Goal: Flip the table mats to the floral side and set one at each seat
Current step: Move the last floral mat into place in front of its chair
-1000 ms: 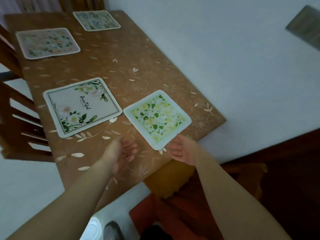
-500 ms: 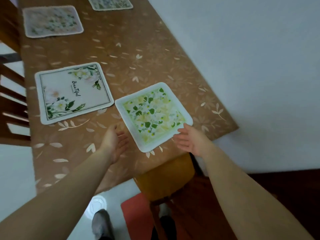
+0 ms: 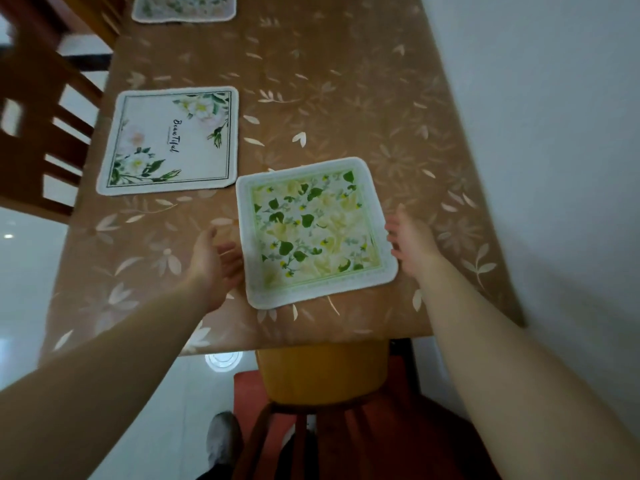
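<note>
ITEM: green mat (image 3: 313, 233). Floral side up, lying flat on the table (image 3: 346, 109) at the near end, directly above the yellow chair (image 3: 322, 372). Slightly skewed to the table edge: its near-left corner sits lower than its near-right.

LEFT HAND (image 3: 216, 261). At 9 o'clock of the green mat, just beside its left edge. Fingers loosely spread and relaxed, holding nothing; whether the fingertips touch the edge cannot be told.

RIGHT HAND (image 3: 410, 242). At 3 o'clock of the mat, at its right edge. Fingers spread, gripping nothing.

OTHER MATS. "Beautiful" mat (image 3: 169, 140) at 10 o'clock of the green one, floral side up, by the wooden chair (image 3: 38, 133); their corners lie very near. Far mat (image 3: 183, 6) at 12 o'clock, cut by the frame.

STEP IN HAND (judged): squaring the green mat at its seat. To do it well: press flat fingers on both side edges together, turn it slightly until its near edge runs parallel to the table edge, centre it over the yellow chair, and keep it apart from the "Beautiful" mat. Slide, do not lift, or the mat may fold.
</note>
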`<control>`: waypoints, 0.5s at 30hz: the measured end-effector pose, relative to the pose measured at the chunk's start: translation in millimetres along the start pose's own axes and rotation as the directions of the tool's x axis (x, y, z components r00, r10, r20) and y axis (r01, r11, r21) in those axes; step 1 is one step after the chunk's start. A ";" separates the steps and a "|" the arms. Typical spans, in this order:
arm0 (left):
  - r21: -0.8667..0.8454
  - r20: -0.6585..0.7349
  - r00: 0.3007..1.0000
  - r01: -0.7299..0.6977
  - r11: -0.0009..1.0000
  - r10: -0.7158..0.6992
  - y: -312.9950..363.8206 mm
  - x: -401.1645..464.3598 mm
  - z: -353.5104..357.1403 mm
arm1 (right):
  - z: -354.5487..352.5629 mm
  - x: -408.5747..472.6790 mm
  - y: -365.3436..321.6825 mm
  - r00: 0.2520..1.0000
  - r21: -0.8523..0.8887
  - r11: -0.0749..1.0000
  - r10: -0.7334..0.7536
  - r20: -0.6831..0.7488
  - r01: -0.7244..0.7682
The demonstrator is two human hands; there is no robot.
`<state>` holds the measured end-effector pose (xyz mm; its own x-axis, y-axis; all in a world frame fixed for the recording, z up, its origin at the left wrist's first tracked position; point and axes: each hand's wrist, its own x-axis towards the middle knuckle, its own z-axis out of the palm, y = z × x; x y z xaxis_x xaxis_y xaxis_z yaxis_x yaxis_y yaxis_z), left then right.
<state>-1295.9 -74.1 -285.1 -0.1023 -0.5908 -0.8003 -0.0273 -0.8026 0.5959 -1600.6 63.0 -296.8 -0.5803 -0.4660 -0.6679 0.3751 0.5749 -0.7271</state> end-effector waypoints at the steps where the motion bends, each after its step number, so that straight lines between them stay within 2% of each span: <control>1: 0.005 -0.003 1.000 -0.011 1.000 0.011 -0.5 -0.6 3.1 | -0.7 3.4 -1.4 1.000 -0.004 1.000 0.000 0.006 0.000; 8: 0.025 -0.081 0.992 -0.090 0.996 0.092 -1.8 -0.5 18.2 | -7.8 19.8 0.8 0.996 -0.061 0.996 -0.060 0.063 0.064; 11: 0.039 -0.056 0.994 -0.095 0.995 0.097 -8.8 -5.0 17.4 | -8.8 14.5 5.4 0.994 -0.047 0.998 -0.030 0.102 0.035; 15: 0.040 -0.008 0.995 -0.103 0.994 0.103 -21.0 -13.0 11.6 | -18.8 2.6 15.1 0.995 -0.060 0.998 0.041 0.087 -0.036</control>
<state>-1305.5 -48.6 -286.5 -0.0970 -0.6710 -0.7351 -0.0566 -0.7336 0.6772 -1610.1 83.0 -306.5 -0.4993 -0.4986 -0.7086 0.3517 0.6308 -0.6917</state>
